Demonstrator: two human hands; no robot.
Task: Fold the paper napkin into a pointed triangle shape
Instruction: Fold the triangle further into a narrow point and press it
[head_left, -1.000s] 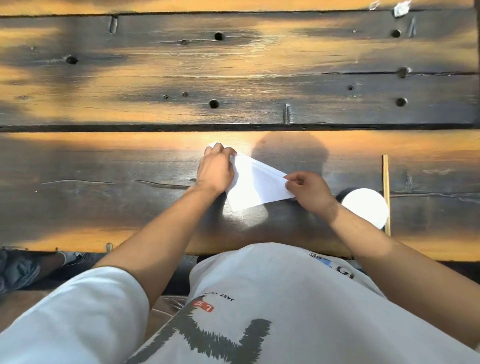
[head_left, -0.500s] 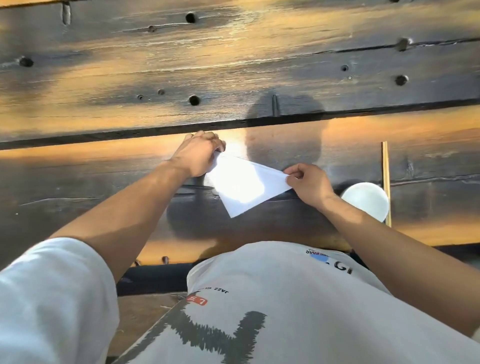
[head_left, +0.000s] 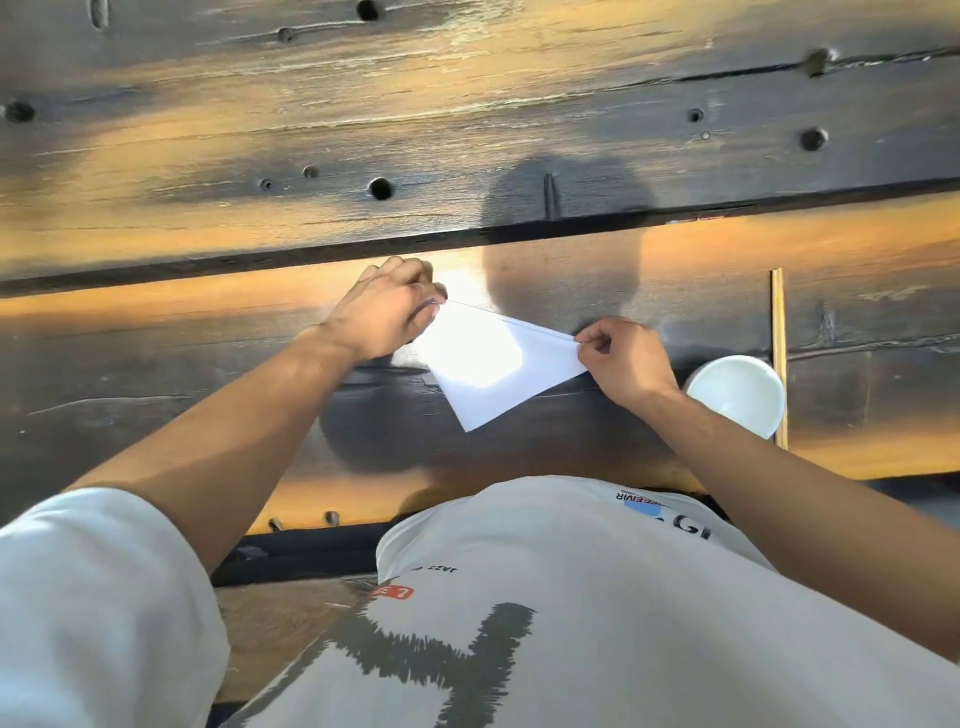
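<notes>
Dark plank desk (head_left: 519, 104), sunlit in patches. White paper napkin (head_left: 493, 369) flat on desk, folded to a triangle, point toward the body, spanning between the two grips. Small white bowl (head_left: 737, 397) just right of right grip; wooden stick (head_left: 777, 353) beyond it. Left hand (head_left: 387, 312) grip pressed together on far-left corner. Right hand (head_left: 626, 364) grip pinching right corner's layered edge.
</notes>
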